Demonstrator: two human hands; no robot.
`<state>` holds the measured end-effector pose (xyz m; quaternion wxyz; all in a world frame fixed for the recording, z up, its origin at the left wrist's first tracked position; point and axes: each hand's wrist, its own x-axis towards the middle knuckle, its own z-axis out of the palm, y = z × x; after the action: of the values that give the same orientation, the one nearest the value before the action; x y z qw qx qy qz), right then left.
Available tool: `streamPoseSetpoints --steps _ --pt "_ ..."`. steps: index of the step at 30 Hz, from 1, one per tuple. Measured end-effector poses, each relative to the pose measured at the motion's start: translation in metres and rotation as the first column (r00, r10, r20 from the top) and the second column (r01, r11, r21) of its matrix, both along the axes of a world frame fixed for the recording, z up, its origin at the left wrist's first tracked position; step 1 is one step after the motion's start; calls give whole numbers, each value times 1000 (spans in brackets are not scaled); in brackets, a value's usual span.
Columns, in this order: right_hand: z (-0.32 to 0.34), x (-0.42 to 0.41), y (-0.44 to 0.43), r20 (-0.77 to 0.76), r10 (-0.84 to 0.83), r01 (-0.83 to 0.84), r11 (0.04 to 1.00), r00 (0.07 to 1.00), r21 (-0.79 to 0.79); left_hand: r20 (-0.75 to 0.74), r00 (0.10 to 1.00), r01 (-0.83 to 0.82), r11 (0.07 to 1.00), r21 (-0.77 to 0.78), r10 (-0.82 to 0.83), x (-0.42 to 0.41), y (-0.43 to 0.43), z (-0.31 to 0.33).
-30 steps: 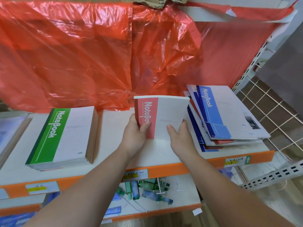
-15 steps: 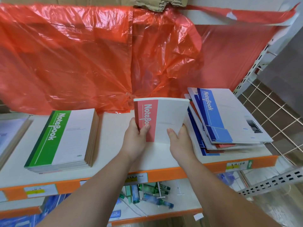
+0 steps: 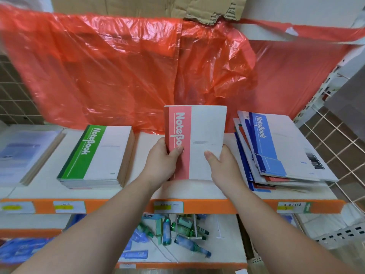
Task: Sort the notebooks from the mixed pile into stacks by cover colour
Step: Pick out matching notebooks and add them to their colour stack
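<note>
The red notebook stands at the centre of the frame, its cover facing the camera and its lower edge at or just above the shelf; whether it touches cannot be told. The left hand grasps its spine side with the thumb across the red band. The right hand grasps the lower right edge with the thumb on the white cover.

Over the last second the grasp has not changed, but the notebook has come from a slight lean to a squarer, more upright pose. It has been neither laid down nor carried sideways. That reads as a pause to check the colour, so this notebook is probably not yet sorted.

Left of it, a short way off, lies the tidy green stack. To the right, just beside the right hand, is the mixed pile, fanned unevenly with a blue cover on top and red and blue edges showing beneath. No red stack is visible, so the bare shelf between the two looks like the place for one.

A pale, blurred stack of booklets sits at far left. The lower shelf holds small green and blue bottles scattered on their sides.
</note>
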<state>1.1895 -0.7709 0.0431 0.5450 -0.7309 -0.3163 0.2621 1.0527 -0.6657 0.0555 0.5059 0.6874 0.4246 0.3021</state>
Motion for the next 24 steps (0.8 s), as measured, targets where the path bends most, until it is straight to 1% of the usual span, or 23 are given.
streamPoseSetpoints --steps 2,5,8,12,15,17,21,24 --pt "7 -8 6 -37 57 -57 998 998 7 9 999 -43 999 -29 43 -15 1 11" --pt "17 -27 21 -117 126 -124 992 985 25 45 984 -165 980 -111 171 -41 6 25" --pt "23 -52 39 -182 190 -196 980 965 -16 -10 970 -241 961 -137 242 -70 16 34" --pt "24 -84 65 -235 260 -294 948 937 -122 -91 965 -259 955 -146 247 -110 39 36" --pt "29 -98 81 -197 314 -344 928 929 -144 -98 971 -232 954 -192 217 -132 55 36" --pt "32 -111 94 -170 334 -358 924 927 -137 -128 971 -221 958 -184 200 -151 69 35" --pt "34 -139 123 -28 361 -360 917 932 -173 -170 967 -212 967 -144 187 -183 97 32" --pt "30 -154 146 85 356 -324 909 931 -261 -211 962 -205 970 -130 175 -198 119 28"
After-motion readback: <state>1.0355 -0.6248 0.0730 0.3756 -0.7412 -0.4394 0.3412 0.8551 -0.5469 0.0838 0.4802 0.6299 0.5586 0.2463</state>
